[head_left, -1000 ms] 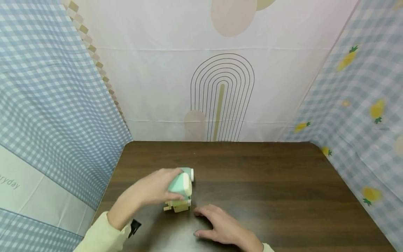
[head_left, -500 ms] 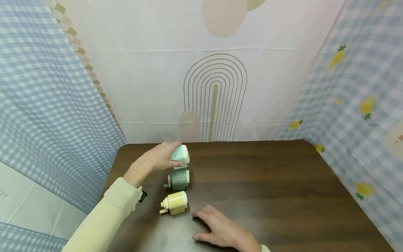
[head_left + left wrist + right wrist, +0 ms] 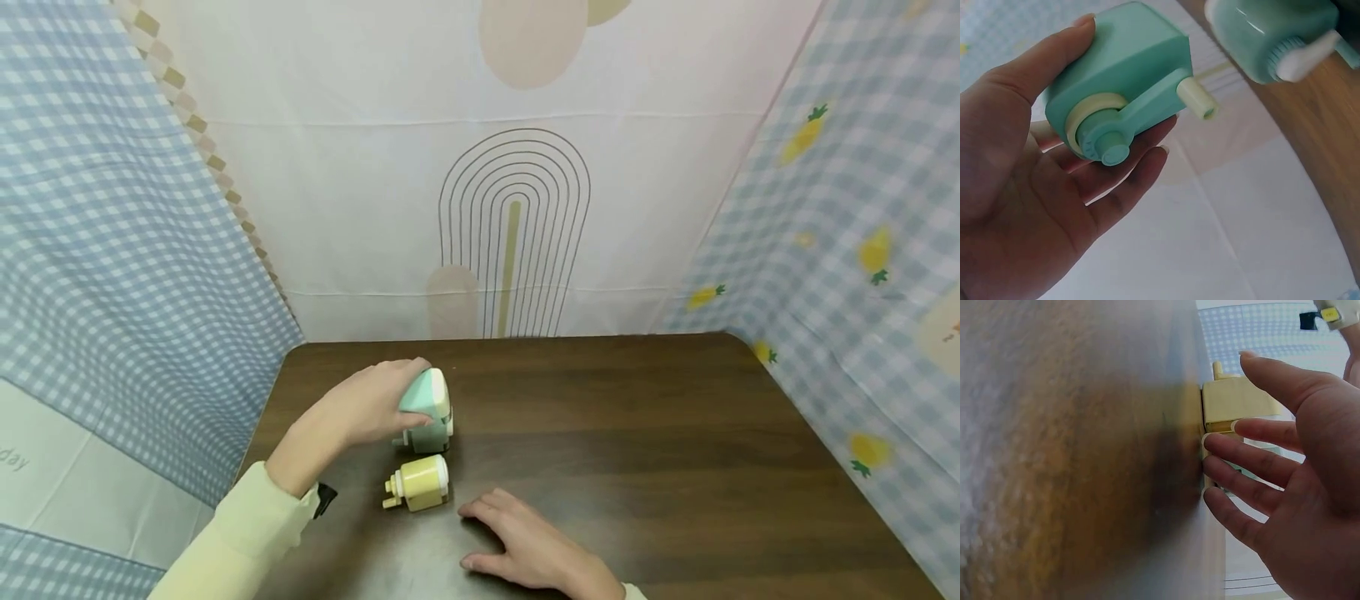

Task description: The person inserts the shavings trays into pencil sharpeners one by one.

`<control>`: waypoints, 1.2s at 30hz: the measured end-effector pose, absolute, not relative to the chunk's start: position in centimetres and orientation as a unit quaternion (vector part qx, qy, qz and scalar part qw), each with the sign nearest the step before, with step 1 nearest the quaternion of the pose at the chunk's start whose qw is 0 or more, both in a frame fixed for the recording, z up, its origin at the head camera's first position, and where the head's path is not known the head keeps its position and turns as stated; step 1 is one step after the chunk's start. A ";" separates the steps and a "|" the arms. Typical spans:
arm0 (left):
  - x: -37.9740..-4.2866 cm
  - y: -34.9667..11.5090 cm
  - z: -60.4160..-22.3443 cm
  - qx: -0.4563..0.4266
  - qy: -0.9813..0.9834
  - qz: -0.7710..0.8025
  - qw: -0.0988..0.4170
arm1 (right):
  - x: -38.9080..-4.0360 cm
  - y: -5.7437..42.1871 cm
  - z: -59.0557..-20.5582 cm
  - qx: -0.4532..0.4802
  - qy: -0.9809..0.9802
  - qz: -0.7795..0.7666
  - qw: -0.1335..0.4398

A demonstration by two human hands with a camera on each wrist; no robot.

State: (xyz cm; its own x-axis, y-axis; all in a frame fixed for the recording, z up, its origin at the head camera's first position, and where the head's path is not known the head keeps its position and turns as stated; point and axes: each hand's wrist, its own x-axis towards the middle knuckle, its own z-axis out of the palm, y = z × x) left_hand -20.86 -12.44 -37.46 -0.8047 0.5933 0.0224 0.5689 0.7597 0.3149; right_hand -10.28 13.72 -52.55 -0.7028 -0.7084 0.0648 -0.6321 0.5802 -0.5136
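Note:
My left hand [image 3: 367,402] grips a mint-green crank pencil sharpener [image 3: 424,394], thumb on one side and fingers on the other. The left wrist view shows its crank arm and cream handle [image 3: 1197,98] pointing out past the fingers. A darker green sharpener [image 3: 431,437] stands on the table, partly hidden in the head view by the held one. Nearer me is a yellow sharpener [image 3: 422,482], its crank to the left. My right hand [image 3: 519,535] rests on the table to the right of the yellow sharpener, fingers spread and holding nothing.
The brown wooden table [image 3: 637,450] stretches away to the right. A white patterned cloth [image 3: 360,208] hangs behind its far edge, and blue checked cloths [image 3: 187,217] hang at the sides. A black clip [image 3: 325,499] shows at the left sleeve.
With the mint-green sharpener in it, my left hand first moved toward the far edge, uncovering the other two, then came back slightly toward me, overlapping the darker green one. My right hand stayed put.

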 end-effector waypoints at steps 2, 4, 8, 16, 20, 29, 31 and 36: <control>-19.5 -12.3 -37.2 0.321 0.932 0.162 0.036 | -10.2 13.8 -52.6 -0.372 0.887 -0.262 0.074; -18.0 -12.3 -37.2 0.334 0.926 0.170 0.040 | -10.2 13.8 -52.7 -0.365 0.889 -0.267 0.076; -14.9 -12.2 -37.8 0.351 0.915 0.191 0.060 | -10.2 14.0 -52.7 -0.353 0.889 -0.282 0.070; -10.7 -12.0 -41.9 0.333 0.913 0.201 0.121 | -10.2 14.3 -52.7 -0.358 0.888 -0.287 0.043; -10.1 -11.7 -44.1 0.326 0.924 0.173 0.106 | -10.1 14.0 -52.6 -0.365 0.885 -0.288 0.033; -9.8 -11.4 -46.7 0.335 0.929 0.133 0.080 | -10.1 12.5 -52.8 -0.367 0.887 -0.277 0.046; -9.8 -11.3 -47.0 0.337 0.929 0.128 0.080 | -10.0 12.2 -53.0 -0.373 0.886 -0.272 0.045; -9.6 -11.3 -47.6 0.337 0.930 0.129 0.075 | -9.9 11.6 -53.5 -0.379 0.884 -0.273 0.037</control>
State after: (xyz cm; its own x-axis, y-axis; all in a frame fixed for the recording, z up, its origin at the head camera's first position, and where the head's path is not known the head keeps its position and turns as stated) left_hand -9.59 -11.34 -47.55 -0.7618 0.6456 -0.0534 0.6068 0.7401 0.2898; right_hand -9.88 11.55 -53.52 -0.7105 -0.6894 0.1413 -0.6488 0.5640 -0.5109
